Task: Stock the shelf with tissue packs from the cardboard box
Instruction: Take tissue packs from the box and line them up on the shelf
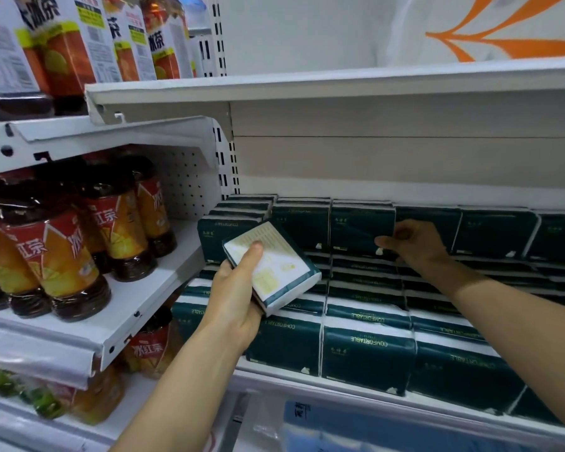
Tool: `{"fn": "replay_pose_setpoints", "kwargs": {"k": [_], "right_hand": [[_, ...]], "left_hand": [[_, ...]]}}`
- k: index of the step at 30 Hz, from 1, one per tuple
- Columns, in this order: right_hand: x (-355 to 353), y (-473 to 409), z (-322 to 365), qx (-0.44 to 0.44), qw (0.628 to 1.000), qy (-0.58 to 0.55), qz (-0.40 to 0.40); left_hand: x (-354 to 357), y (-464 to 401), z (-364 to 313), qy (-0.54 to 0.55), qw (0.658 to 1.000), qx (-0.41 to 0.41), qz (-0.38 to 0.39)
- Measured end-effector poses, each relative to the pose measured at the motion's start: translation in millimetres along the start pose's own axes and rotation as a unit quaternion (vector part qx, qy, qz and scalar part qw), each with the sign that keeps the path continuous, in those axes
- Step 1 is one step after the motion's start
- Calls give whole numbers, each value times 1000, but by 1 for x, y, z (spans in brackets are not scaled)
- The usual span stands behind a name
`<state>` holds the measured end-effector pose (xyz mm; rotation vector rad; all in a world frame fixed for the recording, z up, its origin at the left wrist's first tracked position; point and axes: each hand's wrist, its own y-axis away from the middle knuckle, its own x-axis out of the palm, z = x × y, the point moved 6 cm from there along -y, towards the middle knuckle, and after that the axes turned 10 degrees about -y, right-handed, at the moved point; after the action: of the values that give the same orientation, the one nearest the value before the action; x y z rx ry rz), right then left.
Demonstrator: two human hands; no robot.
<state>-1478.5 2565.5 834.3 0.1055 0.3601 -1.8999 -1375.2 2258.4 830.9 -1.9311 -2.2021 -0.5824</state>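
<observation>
Shelf (307, 375) nearly full. My left hand (234, 296) grips a tilted pack (274, 265); right hand (411, 243), at three o'clock, pinches the upright row (361, 228), which risks toppling if nudged.

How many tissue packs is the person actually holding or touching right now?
2. One tissue pack, pale side up, is gripped in the left hand; the right hand holds an upright pack in the shelf's back row.

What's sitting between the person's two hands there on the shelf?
In the head view, between the left hand, holding a tissue pack, and the right hand stand upright dark green tissue packs on the shelf.
</observation>
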Motion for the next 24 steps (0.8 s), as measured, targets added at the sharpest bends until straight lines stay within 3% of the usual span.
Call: {"fn": "replay_pose_setpoints", "kwargs": {"k": [15,18,21,24], "right_hand": [[-3,18,12,8,996,70,-48],[2,47,42,-142,981,114,-58],[32,83,70,-243,940,233,56],[60,116,86,-375,856,316,164]], "left_hand": [[1,8,-1,13,999,-28,16],[3,10,-1,16,999,-34,21],[6,10,-1,23,998,-42,30],[9,11,-3,31,998,-45,40]]}}
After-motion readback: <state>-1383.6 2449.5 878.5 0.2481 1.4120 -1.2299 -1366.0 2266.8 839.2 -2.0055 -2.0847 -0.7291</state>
